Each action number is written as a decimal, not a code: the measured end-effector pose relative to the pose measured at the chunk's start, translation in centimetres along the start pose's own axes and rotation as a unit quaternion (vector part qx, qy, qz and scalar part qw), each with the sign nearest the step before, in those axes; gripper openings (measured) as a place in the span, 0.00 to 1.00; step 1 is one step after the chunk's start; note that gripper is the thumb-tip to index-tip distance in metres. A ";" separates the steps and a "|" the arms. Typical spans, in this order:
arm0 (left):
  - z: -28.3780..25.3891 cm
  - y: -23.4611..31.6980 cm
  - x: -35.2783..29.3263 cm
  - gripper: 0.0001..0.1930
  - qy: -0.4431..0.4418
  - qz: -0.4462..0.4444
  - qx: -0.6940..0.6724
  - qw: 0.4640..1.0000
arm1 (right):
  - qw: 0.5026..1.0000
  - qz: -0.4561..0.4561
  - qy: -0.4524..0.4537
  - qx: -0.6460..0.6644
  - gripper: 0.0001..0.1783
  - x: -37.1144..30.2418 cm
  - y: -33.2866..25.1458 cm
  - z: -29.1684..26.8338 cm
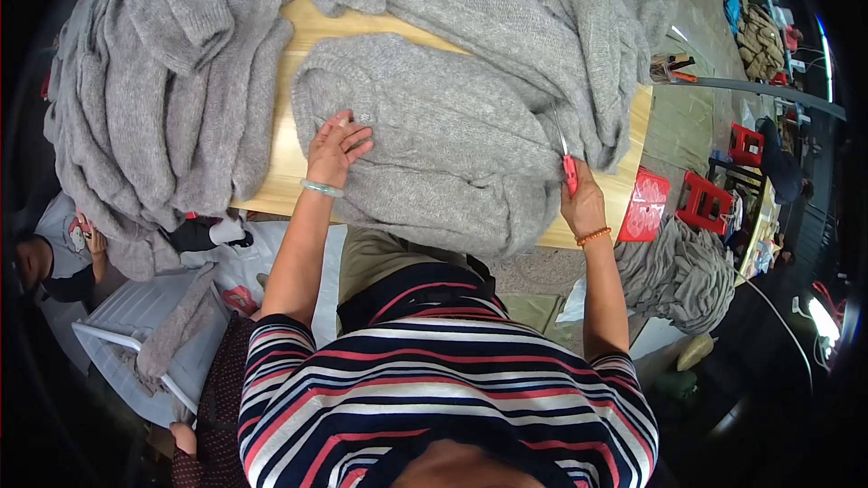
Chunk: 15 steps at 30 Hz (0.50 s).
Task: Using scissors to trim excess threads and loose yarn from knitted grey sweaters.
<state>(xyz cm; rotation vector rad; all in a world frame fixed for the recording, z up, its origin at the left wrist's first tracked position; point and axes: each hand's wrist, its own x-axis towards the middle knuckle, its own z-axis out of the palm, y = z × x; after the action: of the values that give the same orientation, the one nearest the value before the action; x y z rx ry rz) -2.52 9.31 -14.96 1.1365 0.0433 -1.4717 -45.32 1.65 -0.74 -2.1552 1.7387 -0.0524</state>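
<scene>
A grey knitted sweater (434,126) lies in front of me on the wooden table, its ribbed neckline toward the left. My left hand (338,146) rests on it by the neckline, fingers stretched out and holding nothing that I can see. Just beside those fingertips, a small shiny button (364,117) shows on the knit. On the right, my right hand (583,199) is closed around red-handled scissors (569,172). Their thin metal blades point away from me, over the sweater's right end.
Grey knitwear is heaped at the left (163,99) and along the far side (506,27) of the wooden table (282,117). Right of the table stand red stools (705,202) beside a grey knit pile (678,276). At lower left, other people are near a white plastic chair (136,307).
</scene>
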 end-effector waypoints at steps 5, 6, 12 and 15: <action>0.8 -0.1 1.0 0.14 0.030 -0.008 0.041 0.999 | 1.000 -0.028 0.006 -0.010 0.22 0.1 0.2 -0.1; 0.9 0.0 1.3 0.12 0.035 -0.017 0.047 0.998 | 0.999 -0.042 0.008 -0.014 0.22 0.2 0.3 -0.1; 0.3 1.1 1.8 0.09 -0.009 0.014 -0.001 1.000 | 1.000 -0.010 0.000 -0.008 0.22 0.9 0.1 -1.3; 0.4 2.3 1.1 0.07 -0.025 0.016 0.003 1.000 | 1.000 0.004 0.001 -0.004 0.26 1.4 0.9 -1.8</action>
<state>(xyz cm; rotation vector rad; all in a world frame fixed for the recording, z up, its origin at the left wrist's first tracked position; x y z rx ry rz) -0.75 7.55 -14.14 1.0996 -0.0135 -1.4718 -46.29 -0.26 0.39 -2.1533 1.7524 -0.0466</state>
